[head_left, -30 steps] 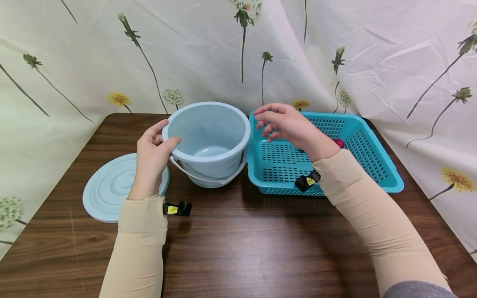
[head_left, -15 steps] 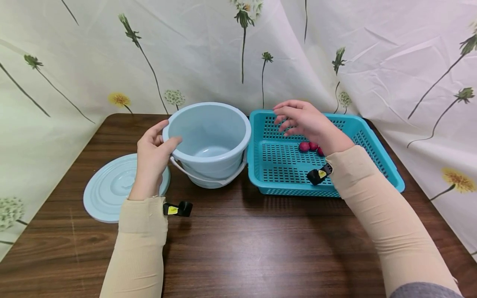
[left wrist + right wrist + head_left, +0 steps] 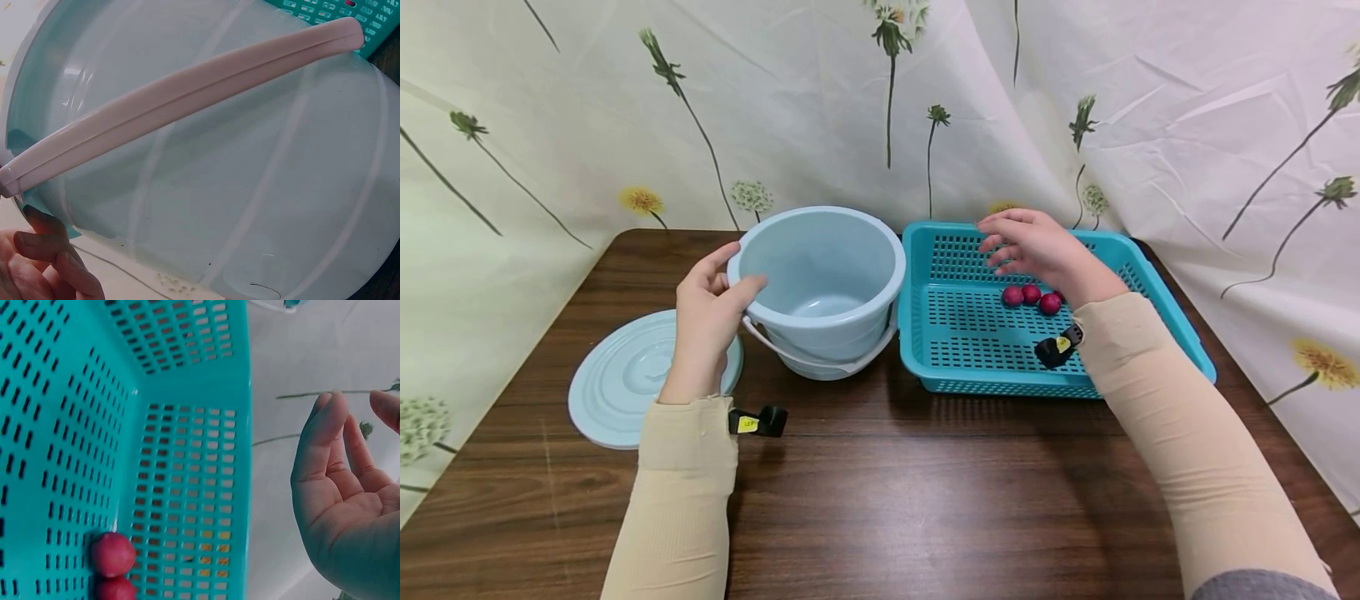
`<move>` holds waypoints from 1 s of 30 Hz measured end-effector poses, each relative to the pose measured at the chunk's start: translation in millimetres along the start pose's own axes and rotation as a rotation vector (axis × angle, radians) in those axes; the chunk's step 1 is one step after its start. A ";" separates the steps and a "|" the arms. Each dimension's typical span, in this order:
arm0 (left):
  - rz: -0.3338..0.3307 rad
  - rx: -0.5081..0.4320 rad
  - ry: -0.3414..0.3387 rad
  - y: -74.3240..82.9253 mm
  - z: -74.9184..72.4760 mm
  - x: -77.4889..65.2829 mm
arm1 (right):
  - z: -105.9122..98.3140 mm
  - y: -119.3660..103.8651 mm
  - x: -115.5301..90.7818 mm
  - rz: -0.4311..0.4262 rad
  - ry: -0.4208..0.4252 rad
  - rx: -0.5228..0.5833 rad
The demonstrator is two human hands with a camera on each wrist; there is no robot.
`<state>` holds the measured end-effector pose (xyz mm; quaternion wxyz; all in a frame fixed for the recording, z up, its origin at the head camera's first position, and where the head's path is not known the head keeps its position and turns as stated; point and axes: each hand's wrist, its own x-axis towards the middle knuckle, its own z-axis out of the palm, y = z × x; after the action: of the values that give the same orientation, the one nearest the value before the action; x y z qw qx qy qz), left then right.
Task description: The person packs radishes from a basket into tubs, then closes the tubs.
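My left hand (image 3: 703,321) grips the rim of a light blue bucket (image 3: 820,346), thumb over the inside and fingers outside. The bucket stands upright; its pale handle (image 3: 206,90) hangs down along the front wall. In the head view my right hand (image 3: 1037,250) hovers above the back of a turquoise plastic basket (image 3: 917,333), fingers loosely bent and holding nothing. The right wrist view shows that hand's thumb and fingertips apart. Several small round red things, like radishes (image 3: 1012,296), lie on the basket floor below the hand; two radish-like ones (image 3: 114,555) show in the right wrist view.
A light blue round lid (image 3: 617,383) lies on the brown wooden table (image 3: 925,500), left of the bucket and partly behind the left forearm. The basket stands close against the bucket's right side. A white flowered cloth (image 3: 820,100) hangs behind the table.
My right hand has moved right, from beside the bucket's rim to over the basket, uncovering more of the red round things. My left hand and the bucket have stayed put.
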<state>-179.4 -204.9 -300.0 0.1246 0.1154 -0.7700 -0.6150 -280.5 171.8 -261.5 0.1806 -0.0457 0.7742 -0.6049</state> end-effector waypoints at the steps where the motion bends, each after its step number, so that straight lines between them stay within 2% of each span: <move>1: 0.000 0.000 0.000 0.1 0.0 0.0 | -1.9 1.8 0.5 0.006 0.004 -0.005; 14: -0.010 0.005 -0.001 -0.8 -0.5 -1.6 | -21.3 23.6 8.1 0.097 0.022 -0.079; 22: -0.003 0.006 0.006 -0.7 -0.4 -1.7 | -29.8 36.8 12.6 0.151 0.017 -0.155; 30: 0.008 0.010 -0.009 -1.0 -0.6 -0.6 | -37.9 46.2 14.9 0.197 -0.002 -0.184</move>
<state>-178.6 -205.4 -300.9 0.1230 0.1102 -0.7742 -0.6110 -300.2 214.6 -301.2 0.2349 0.0138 0.8270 -0.5107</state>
